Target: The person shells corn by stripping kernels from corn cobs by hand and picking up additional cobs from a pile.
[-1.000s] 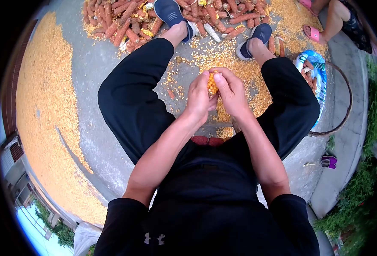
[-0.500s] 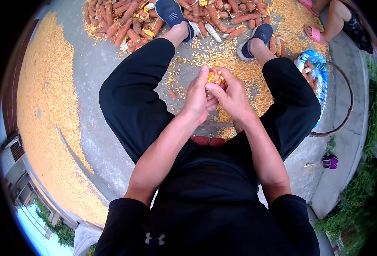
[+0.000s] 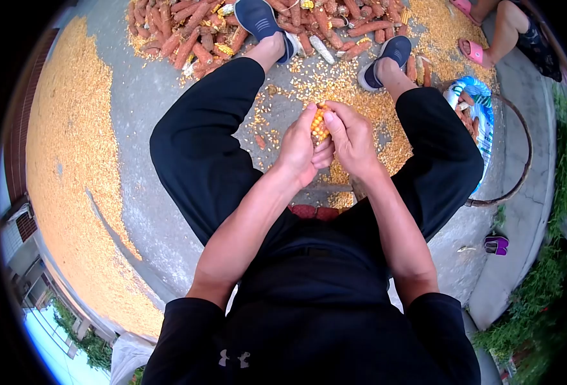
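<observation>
- The corn cob (image 3: 320, 126) sits between the two hands, against the thumb side of each, with yellow kernels covering most of the part that shows; its underside is hidden by fingers.
- The left hand (image 3: 297, 146) is curled around the cob from its left side, thumb along it, some fingers wrapped beneath.
- The right hand (image 3: 353, 138) is closed on the same cob from its right side, its thumb pressed to the kernels; how its hidden fingers lie, I cannot tell.
- Below both hands and just beyond them, loose kernels (image 3: 391, 146) are scattered over the grey ground (image 3: 148, 212), thicker on the right hand's side.
- Nearer the body than the hands, a bit of something red (image 3: 315, 212) shows between the black trousers (image 3: 200, 144).
- Farther out ahead of the hands lies a heap of reddish cobs (image 3: 190, 32), with the person's left shoe (image 3: 256, 18) in front of part of it.
- Well to the right of the right hand, past the knee, stands a basket with a blue-and-white lining (image 3: 487, 122), holding cobs.
- Well to the left of the left hand spreads a broad layer of kernels (image 3: 71, 173).
- Far ahead and right of the right hand is another person's foot in a pink sandal (image 3: 475, 51).
</observation>
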Tool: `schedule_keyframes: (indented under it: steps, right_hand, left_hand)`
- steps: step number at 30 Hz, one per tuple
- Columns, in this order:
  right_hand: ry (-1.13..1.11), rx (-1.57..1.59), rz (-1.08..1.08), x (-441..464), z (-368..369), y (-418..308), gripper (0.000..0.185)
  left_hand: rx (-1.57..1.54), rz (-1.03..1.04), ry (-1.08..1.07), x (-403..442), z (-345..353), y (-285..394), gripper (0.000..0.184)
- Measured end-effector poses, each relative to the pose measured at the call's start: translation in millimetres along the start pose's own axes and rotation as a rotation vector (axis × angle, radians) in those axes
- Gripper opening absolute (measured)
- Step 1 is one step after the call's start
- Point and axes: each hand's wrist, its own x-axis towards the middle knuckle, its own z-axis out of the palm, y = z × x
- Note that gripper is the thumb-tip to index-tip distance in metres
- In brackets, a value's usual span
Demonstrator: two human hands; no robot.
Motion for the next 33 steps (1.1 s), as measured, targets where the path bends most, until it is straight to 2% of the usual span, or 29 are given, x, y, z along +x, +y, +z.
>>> schedule_keyframes:
  steps: [6,9,12,15,18,24,27,28,30,31,32,33]
  right_hand:
    - [-0.101,0.309,0.281,-1.9,3.1,0.2,0.04]
    - [-0.151,-0.109,0.001,0.8,-7.0,-5.5,0.054]
    - [-0.152,-0.08,-0.001,1.9,-7.5,-5.0,0.058]
    - [-0.163,-0.181,-0.049,2.3,-6.3,-7.6,0.052]
    - [-0.043,-0.363,-0.214,-2.7,3.4,-2.0,0.043]
    - [-0.08,-0.107,0.031,-3.9,2.4,5.7,0.032]
    - [-0.065,0.238,0.27,-4.0,3.8,-5.4,0.034]
    - [-0.079,0.351,0.387,-4.5,2.1,-11.4,0.035]
    - [-0.004,-0.058,-0.082,-0.6,5.2,1.4,0.034]
    - [0.035,-0.263,-0.316,1.4,7.6,9.5,0.033]
    - [0.055,-0.255,-0.346,1.5,8.9,16.8,0.032]
    - [0.029,-0.101,-0.158,0.1,8.1,14.5,0.032]
  left_hand:
    - [0.027,0.046,0.123,2.1,4.8,0.3,0.053]
    - [0.103,0.072,0.154,-2.2,8.0,4.0,0.051]
    - [0.074,0.029,0.077,-1.8,-1.1,4.8,0.051]
    - [0.083,0.04,0.186,-3.2,7.3,4.5,0.049]
    - [0.106,0.057,0.351,-3.6,18.3,3.4,0.047]
    - [0.09,0.047,0.191,0.8,2.9,-5.6,0.048]
    - [0.103,0.109,0.14,2.0,5.3,-5.0,0.05]
    - [0.112,0.111,0.205,2.1,9.8,-3.9,0.051]
    - [0.132,0.114,0.333,2.3,19.6,-0.2,0.052]
    - [0.117,0.11,0.314,1.8,19.2,0.0,0.051]
    - [0.102,0.106,0.294,0.4,18.3,0.3,0.05]
    - [0.087,0.103,0.275,-0.8,17.3,1.4,0.049]
